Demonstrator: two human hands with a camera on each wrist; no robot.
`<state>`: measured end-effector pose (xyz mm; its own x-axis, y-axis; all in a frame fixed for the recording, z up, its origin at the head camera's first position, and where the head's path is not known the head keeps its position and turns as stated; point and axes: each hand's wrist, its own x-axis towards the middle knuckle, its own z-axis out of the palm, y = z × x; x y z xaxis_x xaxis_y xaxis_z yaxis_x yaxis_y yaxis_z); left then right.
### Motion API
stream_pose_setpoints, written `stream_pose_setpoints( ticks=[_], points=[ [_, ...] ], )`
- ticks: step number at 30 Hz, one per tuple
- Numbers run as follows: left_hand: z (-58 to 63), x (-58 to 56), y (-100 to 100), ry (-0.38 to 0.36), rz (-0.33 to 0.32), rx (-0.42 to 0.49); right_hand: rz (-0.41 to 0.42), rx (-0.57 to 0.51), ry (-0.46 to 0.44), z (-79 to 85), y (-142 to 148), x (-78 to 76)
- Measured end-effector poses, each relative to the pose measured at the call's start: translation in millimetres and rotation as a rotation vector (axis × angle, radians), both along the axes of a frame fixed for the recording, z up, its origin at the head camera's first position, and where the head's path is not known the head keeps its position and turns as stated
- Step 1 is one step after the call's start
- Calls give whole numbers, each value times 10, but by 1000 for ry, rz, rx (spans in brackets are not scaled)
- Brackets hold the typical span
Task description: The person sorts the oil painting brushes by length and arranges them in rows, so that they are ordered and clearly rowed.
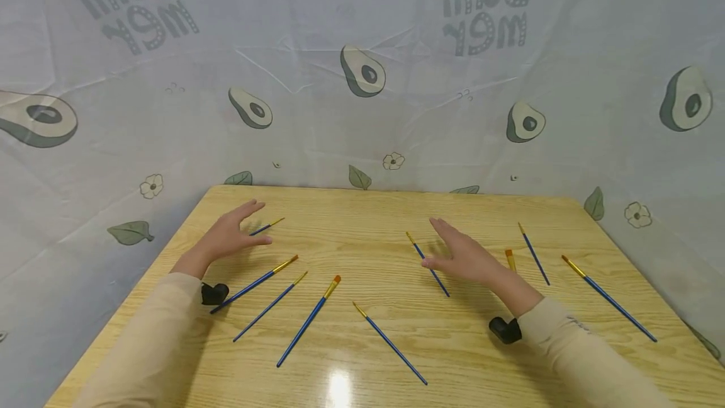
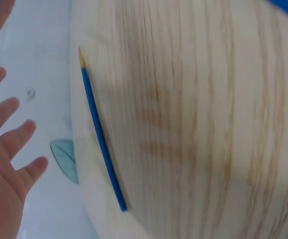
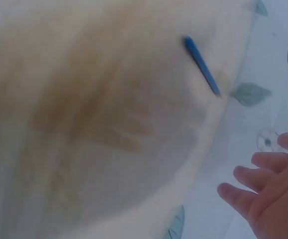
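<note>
Both hands hover over a wooden table, holding nothing, fingers spread. My left hand (image 1: 232,232) is at the table's far left, overlapping a small blue paintbrush (image 1: 262,229) in the head view; the left wrist view shows a thin paintbrush (image 2: 102,134) lying beyond the fingers. Nearer me lies a thicker paintbrush (image 1: 255,284). My right hand (image 1: 464,257) is right of centre, its thumb over a slim paintbrush (image 1: 436,277). Partly behind the right wrist is a flat-tipped paintbrush (image 1: 511,260), its handle hidden. A blue paintbrush (image 3: 201,64) shows in the right wrist view.
On the table (image 1: 351,225) lie more blue-handled brushes: a thin brush (image 1: 270,306), a flat brush (image 1: 308,321) and a fine brush (image 1: 391,343) in front, a short brush (image 1: 534,254) and a long brush (image 1: 608,298) at right. A printed cloth (image 1: 306,156) hangs behind.
</note>
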<state>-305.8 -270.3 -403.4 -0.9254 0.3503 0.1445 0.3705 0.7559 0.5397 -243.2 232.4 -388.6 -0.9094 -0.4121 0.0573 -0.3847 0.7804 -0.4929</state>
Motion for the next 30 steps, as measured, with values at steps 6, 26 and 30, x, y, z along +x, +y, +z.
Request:
stream_pose_setpoints(
  ticks=[6,26,30],
  points=[
    [-25,8,-168,-89,68,98,-33,-81,-12,-126,-120,15],
    [-252,-151,-440,-224,113,307,-337,-462,-255,-284,-210,-44],
    [-260,-182,-408,-260,98,319,-337,-476,-251,-315,-187,-45]
  ],
)
